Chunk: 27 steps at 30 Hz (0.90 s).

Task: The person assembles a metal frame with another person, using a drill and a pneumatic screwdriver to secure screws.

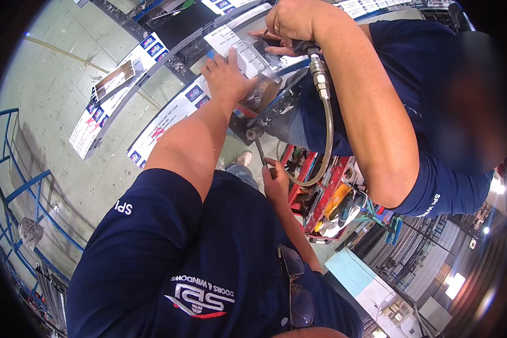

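My left hand (226,79) lies with its fingers spread on a profile covered in white printed film (231,48). Lower down, near my body, my right hand (276,181) is wrapped round the thin handle of a hammer-like tool (254,134) with a round metal head. Across from me a co-worker's hand (298,22) grips a dark air tool with a metal coupling (320,76) and a clear hose (329,135). The co-worker's other hand (273,45) is beside the same profile, partly hidden.
Film-covered curved frame pieces (163,121) extend to the left. A red tool cart (321,197) holding several items stands below the hose. Blue metal racks (28,186) are at the far left. The co-worker's forearm (372,107) crosses the upper right.
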{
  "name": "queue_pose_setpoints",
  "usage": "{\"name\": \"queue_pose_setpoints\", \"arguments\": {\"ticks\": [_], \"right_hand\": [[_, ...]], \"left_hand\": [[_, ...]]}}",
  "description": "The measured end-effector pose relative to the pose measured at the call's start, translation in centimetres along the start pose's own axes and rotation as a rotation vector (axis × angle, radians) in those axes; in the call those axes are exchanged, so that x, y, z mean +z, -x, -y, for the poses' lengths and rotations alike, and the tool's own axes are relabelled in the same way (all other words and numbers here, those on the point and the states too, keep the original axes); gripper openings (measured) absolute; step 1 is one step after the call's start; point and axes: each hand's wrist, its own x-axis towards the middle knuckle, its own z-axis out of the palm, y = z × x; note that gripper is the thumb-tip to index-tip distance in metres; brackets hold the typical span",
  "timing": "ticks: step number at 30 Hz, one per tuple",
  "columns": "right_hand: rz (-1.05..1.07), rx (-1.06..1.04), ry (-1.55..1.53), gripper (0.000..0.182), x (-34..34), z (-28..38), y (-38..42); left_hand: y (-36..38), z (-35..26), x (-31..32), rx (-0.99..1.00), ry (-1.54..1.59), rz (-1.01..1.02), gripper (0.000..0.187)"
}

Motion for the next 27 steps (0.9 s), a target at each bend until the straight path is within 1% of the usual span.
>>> {"name": "queue_pose_setpoints", "arguments": {"ticks": [3, 15, 17, 23, 27], "right_hand": [[0.008, 0.040, -0.006, 0.029, -0.06, -0.02, 0.05], [0.006, 0.019, 0.006, 0.029, -0.16, 0.07, 0.06], [0.002, 0.022, 0.010, 0.029, -0.12, 0.25, 0.14], [0.009, 0.013, 0.045, 0.029, -0.40, 0.08, -0.01], [0.031, 0.025, 0.043, 0.028, -0.67, -0.12, -0.14]], "left_hand": [[0.10, 0.00, -0.17, 0.006, 0.006, -0.001, 0.108], [0.16, 0.12, -0.09, 0.015, 0.020, -0.008, 0.107], [0.04, 0.17, -0.31, 0.019, 0.065, 0.033, 0.111], [0.00, 0.22, 0.34, 0.018, -0.002, -0.012, 0.107], [0.05, 0.15, 0.18, 0.010, 0.010, -0.017, 0.107]]}}
